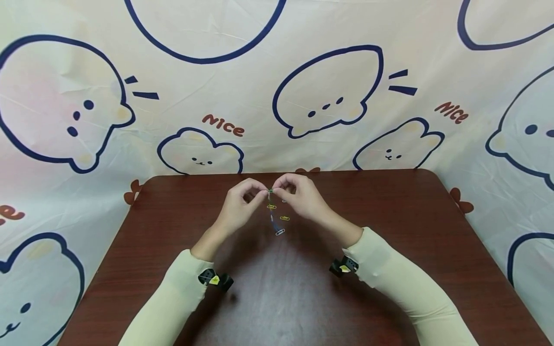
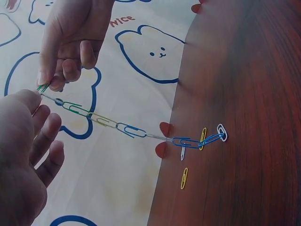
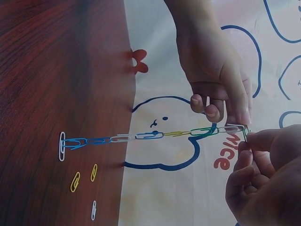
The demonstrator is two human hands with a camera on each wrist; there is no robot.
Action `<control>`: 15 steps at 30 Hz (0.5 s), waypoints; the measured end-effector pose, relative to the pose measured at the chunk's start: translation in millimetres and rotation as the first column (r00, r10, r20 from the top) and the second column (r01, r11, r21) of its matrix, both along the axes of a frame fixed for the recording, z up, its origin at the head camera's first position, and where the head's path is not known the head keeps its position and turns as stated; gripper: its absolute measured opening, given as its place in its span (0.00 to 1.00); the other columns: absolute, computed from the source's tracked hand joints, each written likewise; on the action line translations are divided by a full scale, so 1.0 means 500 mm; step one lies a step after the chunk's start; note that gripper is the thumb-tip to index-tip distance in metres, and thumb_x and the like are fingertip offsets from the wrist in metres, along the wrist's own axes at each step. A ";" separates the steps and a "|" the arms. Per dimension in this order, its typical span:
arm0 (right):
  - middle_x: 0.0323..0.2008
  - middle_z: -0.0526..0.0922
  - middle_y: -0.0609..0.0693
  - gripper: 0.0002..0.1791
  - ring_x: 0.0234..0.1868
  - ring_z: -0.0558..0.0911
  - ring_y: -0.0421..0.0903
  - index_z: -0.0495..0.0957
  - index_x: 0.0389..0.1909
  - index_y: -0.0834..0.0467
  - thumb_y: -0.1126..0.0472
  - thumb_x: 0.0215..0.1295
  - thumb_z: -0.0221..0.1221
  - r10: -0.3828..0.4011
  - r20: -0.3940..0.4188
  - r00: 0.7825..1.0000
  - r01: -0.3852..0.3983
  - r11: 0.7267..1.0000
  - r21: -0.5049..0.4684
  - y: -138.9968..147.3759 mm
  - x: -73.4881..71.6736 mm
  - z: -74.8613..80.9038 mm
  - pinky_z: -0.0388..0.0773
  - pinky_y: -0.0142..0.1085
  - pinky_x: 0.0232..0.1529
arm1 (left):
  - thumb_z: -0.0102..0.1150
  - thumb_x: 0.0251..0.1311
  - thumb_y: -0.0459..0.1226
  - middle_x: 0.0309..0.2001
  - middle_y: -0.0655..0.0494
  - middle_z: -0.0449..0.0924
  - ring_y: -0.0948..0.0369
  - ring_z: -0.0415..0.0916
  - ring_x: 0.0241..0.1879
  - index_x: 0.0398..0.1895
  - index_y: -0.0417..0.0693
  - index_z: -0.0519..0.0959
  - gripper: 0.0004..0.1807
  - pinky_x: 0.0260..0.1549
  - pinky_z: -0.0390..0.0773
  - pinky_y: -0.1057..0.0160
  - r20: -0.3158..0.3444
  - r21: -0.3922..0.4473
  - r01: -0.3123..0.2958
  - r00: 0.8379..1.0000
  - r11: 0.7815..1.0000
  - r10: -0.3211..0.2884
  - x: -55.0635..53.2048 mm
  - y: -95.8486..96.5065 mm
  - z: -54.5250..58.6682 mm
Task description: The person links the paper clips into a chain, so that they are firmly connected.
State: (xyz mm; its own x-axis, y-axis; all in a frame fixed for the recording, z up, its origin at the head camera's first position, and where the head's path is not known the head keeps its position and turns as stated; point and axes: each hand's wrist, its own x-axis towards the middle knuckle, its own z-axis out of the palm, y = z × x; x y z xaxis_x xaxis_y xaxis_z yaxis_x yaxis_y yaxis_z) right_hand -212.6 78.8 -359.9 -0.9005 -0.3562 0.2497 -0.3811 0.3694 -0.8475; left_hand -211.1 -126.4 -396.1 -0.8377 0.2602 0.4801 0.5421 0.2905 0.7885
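Note:
A chain of linked paper clips [image 2: 130, 129] in white, green, yellow and blue hangs between my two hands above the table. At its top, a white paper clip [image 3: 229, 128] meets a green paper clip [image 3: 245, 133]. My left hand [image 1: 242, 204] pinches the white clip with thumb and fingertip, the other fingers loosely bent. Close against it, my right hand [image 1: 303, 196] pinches the green clip, partly hidden by the fingertips. Down at the chain's lower end is a larger white paper clip [image 1: 280, 232], reached through blue clips [image 2: 186, 141].
Loose on the brown table [image 1: 372, 293] near the chain lie two yellow paper clips [image 3: 75, 181] and a small white one [image 3: 93, 210]. A cream cloth [image 1: 255, 96] with blue-outlined cartoon animals hangs beyond the table's far edge.

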 end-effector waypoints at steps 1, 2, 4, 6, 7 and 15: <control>0.30 0.81 0.50 0.03 0.29 0.75 0.47 0.83 0.39 0.60 0.63 0.69 0.65 0.000 0.000 1.000 0.000 1.000 0.000 -0.001 0.000 0.000 0.73 0.35 0.31 | 0.64 0.68 0.33 0.36 0.52 0.81 0.58 0.75 0.30 0.41 0.41 0.83 0.04 0.30 0.77 0.65 -0.005 0.003 -0.002 1.000 1.000 0.002 0.000 0.000 0.000; 0.30 0.81 0.50 0.04 0.29 0.75 0.47 0.83 0.39 0.60 0.63 0.69 0.65 0.000 0.001 1.000 0.000 1.000 0.000 -0.001 -0.001 -0.001 0.73 0.35 0.31 | 0.64 0.68 0.32 0.36 0.51 0.81 0.58 0.75 0.30 0.40 0.40 0.83 0.03 0.30 0.77 0.64 -0.012 0.006 -0.003 1.000 1.000 0.004 -0.001 0.000 0.000; 0.31 0.82 0.49 0.04 0.30 0.75 0.47 0.83 0.40 0.59 0.63 0.69 0.65 -0.002 0.003 1.000 0.002 1.000 0.001 -0.002 -0.002 -0.002 0.74 0.35 0.31 | 0.64 0.67 0.31 0.35 0.51 0.81 0.59 0.75 0.30 0.40 0.39 0.83 0.03 0.30 0.77 0.63 -0.026 0.011 -0.012 1.000 1.000 0.012 -0.002 -0.001 -0.001; 0.31 0.82 0.49 0.05 0.31 0.76 0.47 0.84 0.41 0.59 0.62 0.69 0.66 -0.006 0.006 1.000 0.006 1.000 0.002 -0.002 -0.003 -0.004 0.75 0.35 0.32 | 0.64 0.67 0.29 0.35 0.50 0.81 0.59 0.75 0.30 0.39 0.37 0.82 0.02 0.29 0.77 0.62 -0.036 0.016 -0.021 0.999 1.000 0.022 -0.004 -0.003 -0.001; 0.32 0.83 0.49 0.05 0.31 0.76 0.47 0.84 0.41 0.59 0.62 0.69 0.66 -0.009 0.007 1.000 0.009 1.000 0.002 -0.001 -0.003 -0.005 0.75 0.35 0.32 | 0.64 0.67 0.29 0.34 0.50 0.81 0.59 0.75 0.30 0.39 0.37 0.82 0.02 0.29 0.77 0.62 -0.038 0.017 -0.027 0.999 0.999 0.028 -0.004 -0.004 -0.001; 0.31 0.84 0.50 0.06 0.31 0.77 0.47 0.85 0.42 0.60 0.63 0.68 0.66 -0.024 0.010 1.000 0.024 1.000 0.003 0.013 -0.010 -0.021 0.76 0.34 0.33 | 0.61 0.66 0.25 0.33 0.43 0.80 0.60 0.74 0.29 0.38 0.31 0.81 0.02 0.29 0.76 0.67 -0.037 0.001 -0.061 0.997 0.998 0.061 0.017 -0.013 0.034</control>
State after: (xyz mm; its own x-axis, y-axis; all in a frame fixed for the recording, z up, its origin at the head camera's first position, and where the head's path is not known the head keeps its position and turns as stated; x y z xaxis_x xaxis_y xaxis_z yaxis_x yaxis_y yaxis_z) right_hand -217.4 85.3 -370.6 -0.9112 -0.3350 0.2397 -0.3637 0.3808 -0.8502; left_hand -202.7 -132.8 -379.3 -0.8338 0.2091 0.5109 0.5520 0.3245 0.7681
